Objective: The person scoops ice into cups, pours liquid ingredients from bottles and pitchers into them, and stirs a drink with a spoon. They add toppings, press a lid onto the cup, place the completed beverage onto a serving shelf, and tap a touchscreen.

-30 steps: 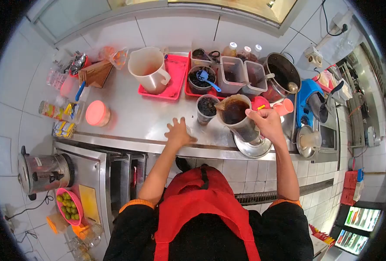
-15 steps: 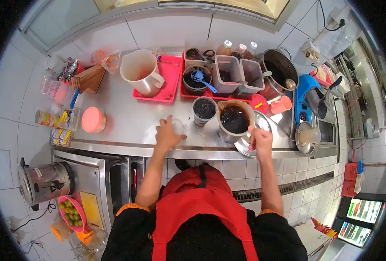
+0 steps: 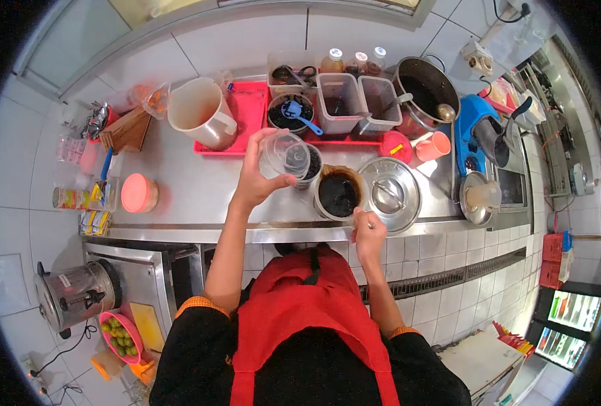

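Observation:
My left hand (image 3: 255, 172) grips a clear plastic cup (image 3: 285, 154), thumb on one side and fingers on the other, raised over the counter and tilted. Behind it, partly hidden, stands a tall container of dark pieces (image 3: 311, 167). My right hand (image 3: 369, 233) is closed around the handle of a jug (image 3: 322, 207) filled with dark liquid (image 3: 339, 194). The jug is near the counter's front edge. To its right lies a steel pot lid (image 3: 402, 210). A tub of dark pieces (image 3: 281, 120) with a blue slotted spoon (image 3: 302, 116) sits beyond the cup.
A large beige pitcher (image 3: 199, 118) stands on a red tray (image 3: 249, 101). Two clear bins (image 3: 336, 101), a steel pot (image 3: 422, 81) with a ladle and a blue sealing machine (image 3: 473, 128) line the back right. A pink-lidded tub (image 3: 139, 193) is at left.
My left hand has taken hold of the clear cup and lifted it. The jug has shifted left with my right hand, uncovering more of the pot lid. The view has shifted slightly.

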A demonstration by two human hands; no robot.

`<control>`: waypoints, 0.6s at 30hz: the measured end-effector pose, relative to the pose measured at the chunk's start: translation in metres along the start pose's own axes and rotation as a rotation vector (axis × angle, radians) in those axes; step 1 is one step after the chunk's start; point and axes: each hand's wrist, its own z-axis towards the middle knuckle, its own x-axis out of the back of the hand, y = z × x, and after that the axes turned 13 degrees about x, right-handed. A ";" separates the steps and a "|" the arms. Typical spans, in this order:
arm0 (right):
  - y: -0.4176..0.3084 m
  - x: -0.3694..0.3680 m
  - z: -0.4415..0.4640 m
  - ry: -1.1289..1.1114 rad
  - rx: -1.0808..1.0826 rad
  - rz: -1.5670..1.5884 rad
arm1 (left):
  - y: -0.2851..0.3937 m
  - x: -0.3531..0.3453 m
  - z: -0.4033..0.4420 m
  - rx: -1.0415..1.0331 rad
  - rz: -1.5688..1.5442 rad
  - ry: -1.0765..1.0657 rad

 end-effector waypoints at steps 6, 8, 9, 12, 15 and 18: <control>-0.094 0.004 0.056 -0.405 0.806 -0.469 | -0.026 -0.006 0.002 -0.117 0.297 0.027; -0.109 -0.027 0.082 -0.546 0.908 -0.445 | -0.035 -0.013 0.006 -0.054 0.121 0.020; -0.108 -0.044 0.095 -0.668 0.925 -0.437 | -0.041 -0.010 0.007 -0.062 0.119 0.026; -0.096 -0.076 0.122 -0.934 0.917 -0.366 | -0.046 0.001 0.009 -0.013 0.248 0.063; -0.083 -0.096 0.127 -1.105 0.876 -0.291 | -0.056 0.016 0.012 -0.052 0.573 0.028; -0.078 -0.099 0.116 -1.064 0.793 -0.505 | -0.061 0.019 -0.001 -0.046 0.433 0.025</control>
